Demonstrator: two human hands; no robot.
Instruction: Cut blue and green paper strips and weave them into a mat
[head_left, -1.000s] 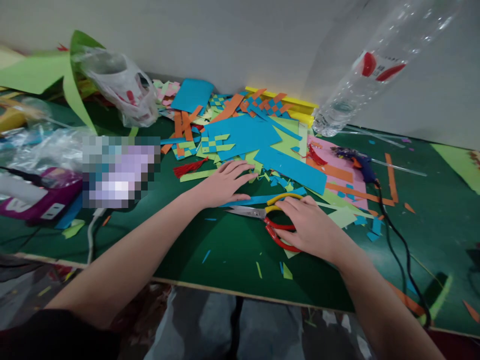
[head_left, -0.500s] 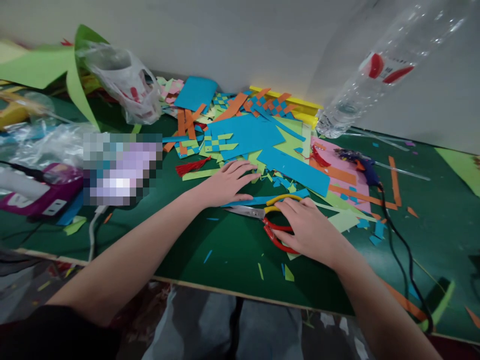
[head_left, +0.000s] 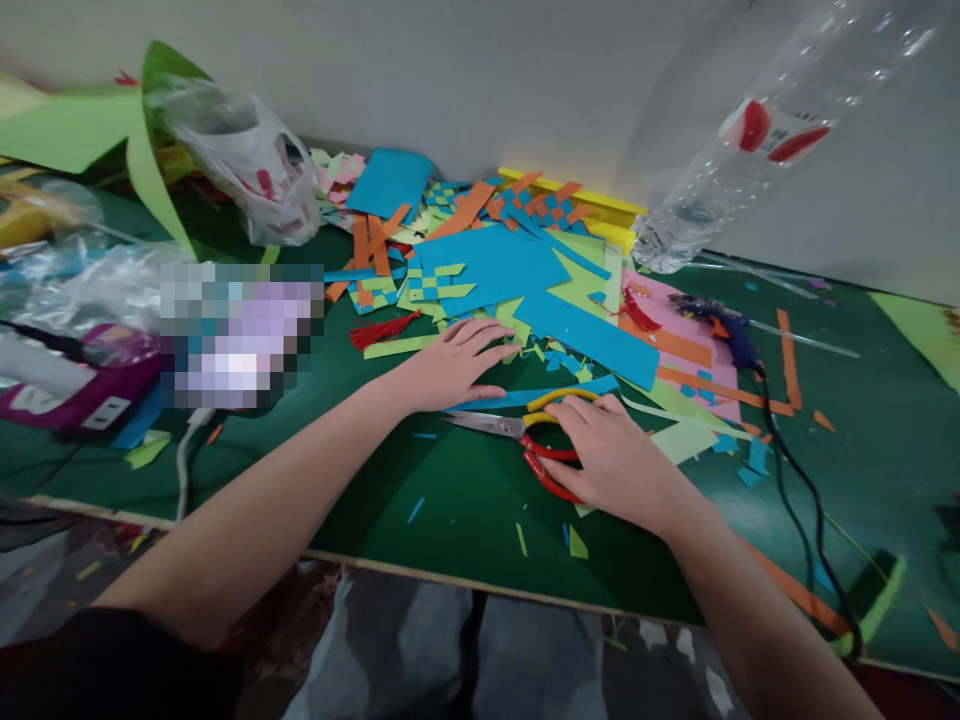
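My left hand lies flat and open on the green table, with its fingers spread and its fingertips on a long blue paper strip. Just to its right, my right hand covers the red and yellow handles of the scissors, with its fingers curled over them. The steel blades point left and lie shut on the table. Beyond both hands lies a heap of blue, green and orange paper pieces, some of them woven.
A clear plastic bottle leans against the wall at the back right. A glue gun with a black cable lies to the right. A plastic bag and a purple device are at the left. The table's front edge is close.
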